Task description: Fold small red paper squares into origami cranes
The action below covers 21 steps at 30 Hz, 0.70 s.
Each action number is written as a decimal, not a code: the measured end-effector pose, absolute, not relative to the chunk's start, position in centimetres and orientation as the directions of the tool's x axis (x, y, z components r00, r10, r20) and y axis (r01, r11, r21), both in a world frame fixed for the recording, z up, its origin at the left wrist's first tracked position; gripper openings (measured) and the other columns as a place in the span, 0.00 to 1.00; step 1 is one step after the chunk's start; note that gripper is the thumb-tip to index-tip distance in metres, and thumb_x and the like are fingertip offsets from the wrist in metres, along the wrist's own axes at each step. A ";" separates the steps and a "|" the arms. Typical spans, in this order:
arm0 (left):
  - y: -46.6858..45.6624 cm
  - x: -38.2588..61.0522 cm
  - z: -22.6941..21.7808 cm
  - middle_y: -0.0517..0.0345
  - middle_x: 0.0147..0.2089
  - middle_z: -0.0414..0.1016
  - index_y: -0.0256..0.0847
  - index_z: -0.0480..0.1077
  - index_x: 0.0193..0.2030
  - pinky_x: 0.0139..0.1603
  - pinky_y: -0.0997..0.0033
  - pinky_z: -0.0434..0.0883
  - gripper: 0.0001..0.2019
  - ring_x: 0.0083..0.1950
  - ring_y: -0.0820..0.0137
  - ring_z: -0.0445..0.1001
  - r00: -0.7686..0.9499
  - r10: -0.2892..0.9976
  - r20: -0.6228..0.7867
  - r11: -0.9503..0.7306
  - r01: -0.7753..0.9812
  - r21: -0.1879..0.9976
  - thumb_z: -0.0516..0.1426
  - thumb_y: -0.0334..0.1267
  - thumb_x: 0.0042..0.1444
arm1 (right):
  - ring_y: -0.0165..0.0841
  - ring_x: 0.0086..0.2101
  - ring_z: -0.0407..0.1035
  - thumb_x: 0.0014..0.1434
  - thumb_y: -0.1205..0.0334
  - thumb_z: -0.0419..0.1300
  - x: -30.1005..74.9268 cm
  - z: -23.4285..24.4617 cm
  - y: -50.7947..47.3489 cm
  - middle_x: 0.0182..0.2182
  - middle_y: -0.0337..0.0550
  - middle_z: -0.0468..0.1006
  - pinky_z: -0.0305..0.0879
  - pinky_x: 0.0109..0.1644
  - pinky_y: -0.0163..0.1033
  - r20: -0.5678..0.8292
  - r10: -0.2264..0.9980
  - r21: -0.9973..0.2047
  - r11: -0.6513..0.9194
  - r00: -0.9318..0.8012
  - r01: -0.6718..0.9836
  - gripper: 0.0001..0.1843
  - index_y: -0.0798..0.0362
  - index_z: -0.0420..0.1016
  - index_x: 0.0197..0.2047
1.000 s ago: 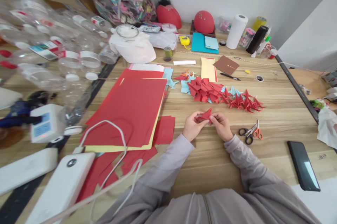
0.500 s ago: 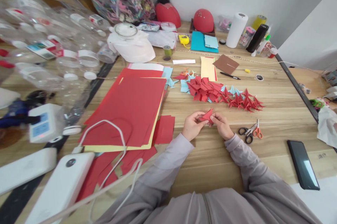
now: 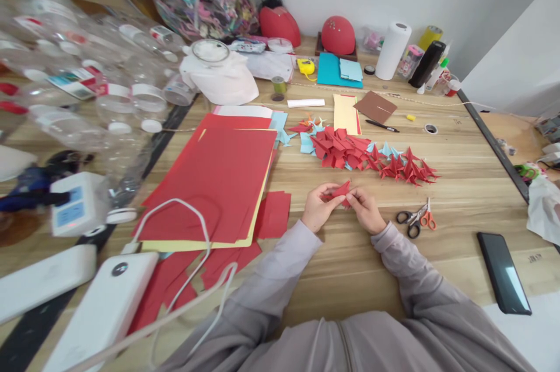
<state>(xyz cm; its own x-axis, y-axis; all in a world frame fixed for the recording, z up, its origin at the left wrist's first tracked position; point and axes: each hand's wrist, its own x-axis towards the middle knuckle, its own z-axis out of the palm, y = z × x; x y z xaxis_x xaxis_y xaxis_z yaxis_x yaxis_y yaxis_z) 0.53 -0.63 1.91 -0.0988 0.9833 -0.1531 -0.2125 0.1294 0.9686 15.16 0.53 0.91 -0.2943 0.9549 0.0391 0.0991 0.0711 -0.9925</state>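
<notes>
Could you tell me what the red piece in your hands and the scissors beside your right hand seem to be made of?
The red piece, pinched between the left hand and the right hand, looks like thin matte paper: it holds sharp creases and points. The scissors appear to have metal blades, greyish and slim, with handles that are probably plastic, one black and one orange.

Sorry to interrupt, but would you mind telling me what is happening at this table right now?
A person in a grey top is folding a small piece of red paper, pinched between the left hand and the right hand just above the wooden table. Beyond the hands lies a heap of finished folded red and light blue shapes. Large red sheets are stacked to the left, and scissors and a dark phone rest untouched to the right.
</notes>
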 end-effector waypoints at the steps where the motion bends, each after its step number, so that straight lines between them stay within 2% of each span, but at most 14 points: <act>1: -0.6 0.5 1.9 0.56 0.33 0.78 0.37 0.75 0.37 0.38 0.71 0.70 0.16 0.34 0.70 0.74 -0.092 0.983 -0.161 0.138 -0.220 0.966 0.67 0.37 0.39 | 0.29 0.24 0.68 0.58 0.44 0.56 15.2 0.9 0.5 0.22 0.37 0.73 0.65 0.31 0.36 0.038 0.954 -0.993 0.071 -0.298 0.099 0.19 0.52 0.69 0.29; 5: -0.5 0.3 1.7 0.57 0.31 0.78 0.36 0.75 0.37 0.38 0.72 0.70 0.17 0.33 0.71 0.74 -0.055 0.978 -0.200 0.178 -0.270 0.946 0.68 0.37 0.38 | 0.28 0.24 0.67 0.58 0.44 0.57 15.3 0.8 0.6 0.22 0.36 0.72 0.65 0.31 0.36 0.014 0.946 -0.998 0.033 -0.322 0.054 0.19 0.52 0.69 0.29; 11: -0.3 0.1 1.3 0.56 0.32 0.79 0.36 0.75 0.37 0.40 0.70 0.71 0.20 0.33 0.72 0.75 -0.011 0.976 -0.218 0.198 -0.371 0.907 0.69 0.38 0.35 | 0.27 0.22 0.67 0.54 0.44 0.61 15.1 1.2 0.8 0.21 0.35 0.72 0.67 0.30 0.36 -0.072 0.927 -0.991 -0.108 -0.369 -0.078 0.19 0.53 0.68 0.28; 15: -0.3 0.4 1.7 0.55 0.33 0.79 0.36 0.74 0.41 0.39 0.69 0.73 0.23 0.34 0.70 0.76 -0.049 0.974 -0.223 0.190 -0.366 0.911 0.70 0.40 0.35 | 0.27 0.22 0.67 0.54 0.45 0.61 14.9 1.2 1.0 0.21 0.35 0.72 0.67 0.30 0.35 -0.049 0.954 -0.991 -0.083 -0.297 -0.102 0.18 0.53 0.68 0.28; 21: -0.4 0.6 2.2 0.56 0.30 0.79 0.35 0.73 0.39 0.38 0.69 0.72 0.23 0.31 0.71 0.76 -0.066 0.969 -0.238 0.199 -0.364 0.910 0.70 0.41 0.34 | 0.27 0.24 0.68 0.52 0.45 0.63 14.8 1.1 1.0 0.22 0.35 0.74 0.68 0.33 0.36 -0.042 0.959 -0.994 -0.068 -0.281 -0.083 0.18 0.52 0.69 0.31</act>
<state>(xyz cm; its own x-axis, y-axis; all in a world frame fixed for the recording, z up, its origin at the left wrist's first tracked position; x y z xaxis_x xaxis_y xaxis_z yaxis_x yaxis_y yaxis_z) 0.58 -0.37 2.23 -0.0661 0.9690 -0.2382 -0.3639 0.1989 0.9100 14.84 0.99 1.10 -0.2805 0.9589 -0.0417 -0.0830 -0.0675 -0.9943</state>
